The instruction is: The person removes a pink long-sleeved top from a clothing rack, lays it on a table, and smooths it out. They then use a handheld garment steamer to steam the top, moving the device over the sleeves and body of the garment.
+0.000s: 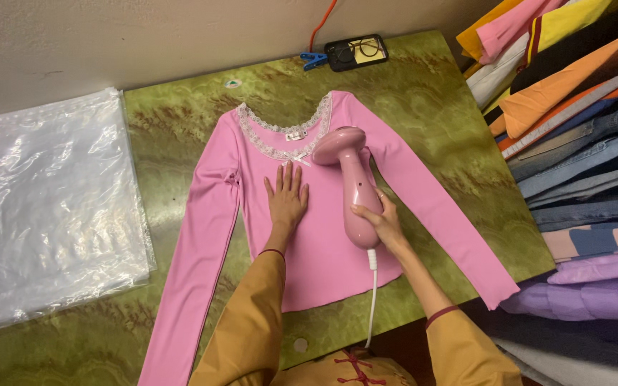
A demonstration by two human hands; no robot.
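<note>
Pink long-sleeved top with white lace neckline [323,250] lies flat, front up, on the green marbled table [452,129], sleeves spread. Left hand [286,200] released, palm flat on the chest, fingers together. Right hand [384,225] grips the handle of a pink handheld garment steamer [352,182]; its head sits near the neckline. Stack of clear plastic bags [51,207] left, folded clothes pile [581,157] right.

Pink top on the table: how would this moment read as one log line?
left hand: flat on pink top | right hand: grips pink steamer, head near lace neckline | surface: green table
</note>
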